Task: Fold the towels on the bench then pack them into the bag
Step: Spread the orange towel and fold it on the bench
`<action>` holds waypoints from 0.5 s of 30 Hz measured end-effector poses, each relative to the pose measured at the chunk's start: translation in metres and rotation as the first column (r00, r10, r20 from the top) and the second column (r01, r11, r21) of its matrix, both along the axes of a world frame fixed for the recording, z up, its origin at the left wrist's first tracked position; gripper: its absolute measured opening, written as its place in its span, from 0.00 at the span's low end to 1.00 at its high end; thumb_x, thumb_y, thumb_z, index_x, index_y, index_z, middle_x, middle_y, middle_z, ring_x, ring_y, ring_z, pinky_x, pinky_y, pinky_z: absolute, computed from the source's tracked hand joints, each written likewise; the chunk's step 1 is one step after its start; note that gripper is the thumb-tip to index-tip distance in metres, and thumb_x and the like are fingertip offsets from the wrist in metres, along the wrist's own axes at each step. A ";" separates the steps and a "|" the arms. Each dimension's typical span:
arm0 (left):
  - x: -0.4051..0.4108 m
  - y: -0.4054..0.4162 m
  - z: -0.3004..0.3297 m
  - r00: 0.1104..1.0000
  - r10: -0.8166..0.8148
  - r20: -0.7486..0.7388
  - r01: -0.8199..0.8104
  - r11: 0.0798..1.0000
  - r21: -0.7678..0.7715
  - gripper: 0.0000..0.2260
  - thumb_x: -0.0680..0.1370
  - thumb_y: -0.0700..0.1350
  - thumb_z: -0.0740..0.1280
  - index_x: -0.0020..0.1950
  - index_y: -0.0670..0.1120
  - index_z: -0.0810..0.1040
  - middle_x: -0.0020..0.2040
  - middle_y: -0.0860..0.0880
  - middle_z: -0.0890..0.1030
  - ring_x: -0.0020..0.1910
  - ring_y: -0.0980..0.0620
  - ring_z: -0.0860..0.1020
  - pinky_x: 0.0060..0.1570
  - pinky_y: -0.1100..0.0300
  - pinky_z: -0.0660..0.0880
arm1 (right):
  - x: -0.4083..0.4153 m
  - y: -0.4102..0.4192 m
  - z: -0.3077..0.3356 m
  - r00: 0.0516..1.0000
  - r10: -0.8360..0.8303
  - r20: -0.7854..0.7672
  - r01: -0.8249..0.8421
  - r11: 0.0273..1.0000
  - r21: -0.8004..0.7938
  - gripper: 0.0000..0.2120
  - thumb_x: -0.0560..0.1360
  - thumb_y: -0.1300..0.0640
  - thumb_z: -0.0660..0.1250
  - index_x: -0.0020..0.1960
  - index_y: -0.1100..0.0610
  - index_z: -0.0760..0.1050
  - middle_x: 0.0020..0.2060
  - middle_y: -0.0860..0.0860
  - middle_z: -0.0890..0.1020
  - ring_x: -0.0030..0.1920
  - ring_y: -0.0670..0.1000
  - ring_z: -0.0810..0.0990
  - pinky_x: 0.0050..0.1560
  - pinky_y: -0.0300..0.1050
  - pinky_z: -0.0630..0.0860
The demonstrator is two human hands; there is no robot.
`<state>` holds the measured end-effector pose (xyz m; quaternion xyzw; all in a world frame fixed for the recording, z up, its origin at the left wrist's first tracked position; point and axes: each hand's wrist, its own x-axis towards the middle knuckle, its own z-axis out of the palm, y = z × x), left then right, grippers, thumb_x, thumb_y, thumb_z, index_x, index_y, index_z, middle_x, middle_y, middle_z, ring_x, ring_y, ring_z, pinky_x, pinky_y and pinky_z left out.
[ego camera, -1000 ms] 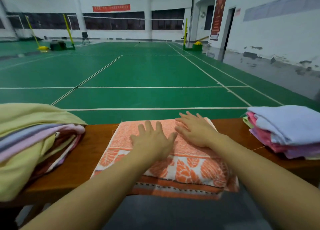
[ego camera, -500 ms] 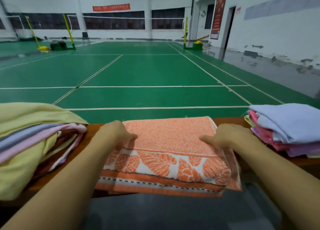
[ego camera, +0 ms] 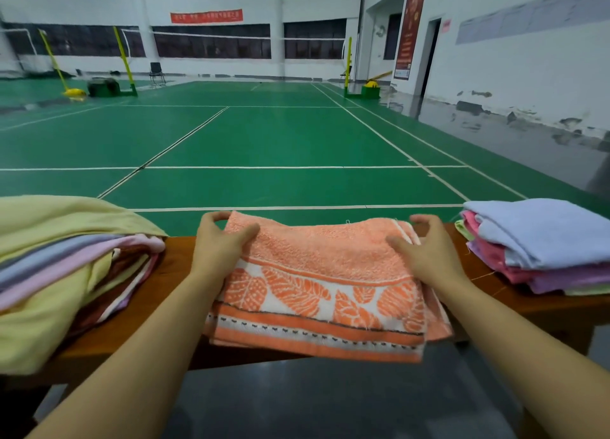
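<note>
The left hand (ego camera: 219, 245) gripped the far left corner of the folded orange terry towel with a white leaf-patterned band (ego camera: 317, 283): its thumb lay across the top of the cloth and its fingers curled over the far edge. The right hand (ego camera: 425, 252) sat at the far right corner, thumb pressed onto the towel's top; its fingers were bent and partly spread just beyond the far edge, and whether they had actually closed on the fabric could not be told. Between the two hands the towel's far edge stood raised a little above the brown wooden bench (ego camera: 171, 273), while the near edge with its orange stripes hung past the bench's front, toward the person.

Out past the left hand, a loose heap of towels topped by a pale yellow one (ego camera: 59, 260) lay on the bench, with lilac, pink and dark red layers showing at its side, close to the left forearm. Out past the right hand, apart from the orange towel, a neat stack of folded towels with a light blue one on top (ego camera: 541, 240) rested on the bench, pink, purple and pale green layers beneath it. Beyond the fingers stretched a green court floor with white lines (ego camera: 280, 141).
</note>
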<state>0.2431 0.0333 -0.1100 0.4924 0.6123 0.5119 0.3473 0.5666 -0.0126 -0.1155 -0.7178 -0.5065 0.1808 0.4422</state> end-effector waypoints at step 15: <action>-0.014 -0.032 0.072 0.997 0.078 -0.003 -0.057 0.758 0.650 0.15 0.77 0.48 0.75 0.62 0.53 0.79 0.54 0.57 0.81 0.48 0.67 0.79 0.48 0.69 0.76 | -0.005 -0.017 0.057 0.949 0.268 -0.169 -0.127 0.811 0.571 0.23 0.71 0.41 0.77 0.65 0.41 0.79 0.61 0.45 0.82 0.62 0.48 0.81 0.61 0.59 0.80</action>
